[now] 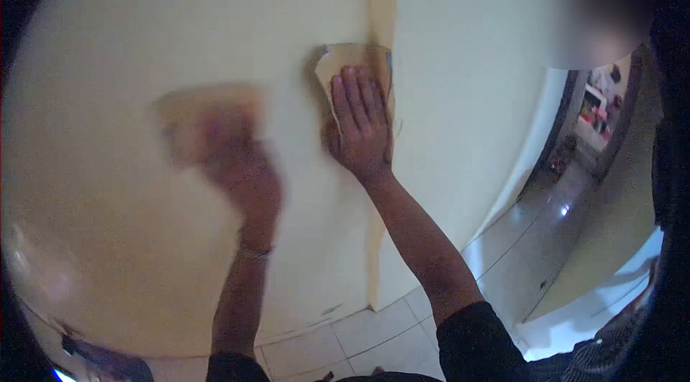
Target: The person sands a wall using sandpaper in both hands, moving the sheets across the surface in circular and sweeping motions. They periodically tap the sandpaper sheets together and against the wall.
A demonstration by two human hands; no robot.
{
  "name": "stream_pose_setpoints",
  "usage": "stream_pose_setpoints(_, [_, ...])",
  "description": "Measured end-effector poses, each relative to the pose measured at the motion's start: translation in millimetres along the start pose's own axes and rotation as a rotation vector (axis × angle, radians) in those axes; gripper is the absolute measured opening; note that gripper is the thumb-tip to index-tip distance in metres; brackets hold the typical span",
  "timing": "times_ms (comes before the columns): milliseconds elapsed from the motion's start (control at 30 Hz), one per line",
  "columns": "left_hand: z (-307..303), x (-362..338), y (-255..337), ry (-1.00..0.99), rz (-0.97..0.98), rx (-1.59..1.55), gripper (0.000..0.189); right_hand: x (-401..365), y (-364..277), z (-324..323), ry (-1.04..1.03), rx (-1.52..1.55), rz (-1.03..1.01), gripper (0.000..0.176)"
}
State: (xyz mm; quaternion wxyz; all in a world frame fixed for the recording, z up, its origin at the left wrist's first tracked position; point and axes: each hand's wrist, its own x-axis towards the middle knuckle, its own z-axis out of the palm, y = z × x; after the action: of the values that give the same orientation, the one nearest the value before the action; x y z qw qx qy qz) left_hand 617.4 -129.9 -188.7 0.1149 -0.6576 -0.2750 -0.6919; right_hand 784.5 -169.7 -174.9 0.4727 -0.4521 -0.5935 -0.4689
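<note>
My right hand (363,120) lies flat with fingers stretched upward, pressing a tan sheet of sandpaper (366,56) against the pale yellow wall (309,224). The sheet's stiff upper edge shows above the fingertips, beside the wall's vertical corner strip. To the left, my left hand (233,141) is smeared by motion. It holds a second tan sheet (208,98) at the wall; its fingers are hard to make out. A thin bracelet circles the left wrist.
The wall (453,58) continues right of the corner strip. Light floor tiles (359,339) run along its base. At the far right a passage (553,188) leads to a doorway with cluttered items (598,112). A dark object (104,360) sits at the lower left. A blurred oval covers the upper right.
</note>
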Motion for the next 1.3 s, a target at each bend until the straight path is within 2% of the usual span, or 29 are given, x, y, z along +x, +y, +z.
stream_pose_setpoints(33, [6.9,-4.4,37.5,-0.269,0.186,0.592,0.044,-0.8,-0.1,-2.4,-0.030,-0.022,0.023,0.054])
stream_pose_setpoints(100, [28.1,-13.7,64.3,-0.290,0.159,0.388,0.044,-3.3,-3.2,-5.2,-0.064,-0.015,0.022,0.054])
stream_pose_setpoints(167, [22.5,-11.6,61.9,-0.296,0.168,0.400,0.043,-2.4,-3.0,-3.8,-0.048,-0.163,-0.013,0.052])
stream_pose_setpoints(233, [5.1,-3.6,45.7,-0.305,0.189,0.424,0.042,0.2,-4.2,-0.2,-0.025,-0.177,-0.026,0.049])
stream_pose_setpoints(367, [-59.5,17.3,4.6,-0.334,0.235,0.516,0.041,11.3,-7.3,-9.7,-0.002,-0.201,-0.046,0.043])
stream_pose_setpoints(433, [-104.2,22.9,-41.3,-0.225,0.279,0.556,0.042,12.9,-8.9,-6.4,0.036,-0.173,-0.048,0.043])
stream_pose_setpoints(500, [-162.7,30.8,-90.2,-0.327,0.220,0.595,0.047,12.5,-9.5,-3.9,0.052,-0.207,-0.065,0.044])
stream_pose_setpoints(567, [-226.7,36.7,-137.7,-0.201,0.251,0.637,0.044,17.1,-13.7,-6.5,0.035,-0.227,-0.046,0.045])
stream_pose_setpoints(633, [-297.9,36.9,-203.7,-0.175,0.162,0.648,0.041,18.7,-16.6,-6.0,0.080,-0.223,-0.072,0.045])
stream_pose_setpoints(700, [-348.7,44.4,-236.7,0.143,-0.045,0.285,0.042,18.0,-10.1,-3.2,0.062,-0.256,-0.066,0.046])
stream_pose_setpoints(733, [-376.0,39.6,-269.0,0.143,-0.053,0.290,0.042,21.6,-14.4,-1.6,0.060,-0.233,-0.070,0.046])
stream_pose_setpoints(767, [-399.2,29.1,-305.9,0.163,-0.031,0.525,0.045,20.1,-12.0,-2.6,0.029,-0.283,-0.099,0.047])
stream_pose_setpoints(800, [-415.1,23.1,-330.1,0.182,-0.008,0.754,0.050,18.3,-9.2,-2.4,-0.010,-0.315,-0.073,0.048])
stream_pose_setpoints(867, [-414.8,21.7,-330.2,0.238,-0.076,0.741,0.054,15.3,-13.9,7.3,-0.037,-0.365,-0.049,0.049])
stream_pose_setpoints(933, [-408.1,30.8,-320.7,0.288,-0.143,0.718,0.058,17.4,-21.6,23.3,0.151,-0.237,0.112,0.051])
stream_pose_setpoints(967, [-409.2,31.6,-316.2,0.271,-0.118,0.727,0.059,20.9,-42.1,29.5,0.144,-0.252,0.105,0.051])
stream_pose_setpoints(1033, [-400.9,44.8,-295.2,0.244,-0.101,0.725,0.061,30.1,-76.8,48.0,0.231,-0.066,0.443,0.053])
stream_pose_setpoints(1067, [-400.6,49.2,-287.2,0.243,-0.095,0.665,0.061,22.6,-87.9,61.3,0.188,-0.156,0.344,0.055])
stream_pose_setpoints(1100, [-400.6,52.1,-283.8,0.244,-0.083,0.607,0.062,36.8,-142.9,63.0,0.212,0.021,0.452,0.057])
stream_pose_setpoints(1133, [-404.0,49.2,-284.6,0.222,-0.125,0.648,0.063,38.5,-182.2,72.8,0.160,0.000,0.451,0.060])
stream_pose_setpoints(1167, [-405.2,48.3,-284.8,0.216,-0.119,0.647,0.063,41.6,-229.8,86.4,0.165,0.116,0.492,0.061])
stream_pose_setpoints(1233, [-412.9,46.2,-287.8,0.244,-0.049,0.606,0.063,45.5,-331.0,107.2,0.010,-0.009,0.296,0.060])
stream_pose_setpoints(1300, [-416.0,49.6,-283.9,0.242,-0.064,0.523,0.064,39.6,-421.9,123.7,-0.106,0.141,0.198,0.060])
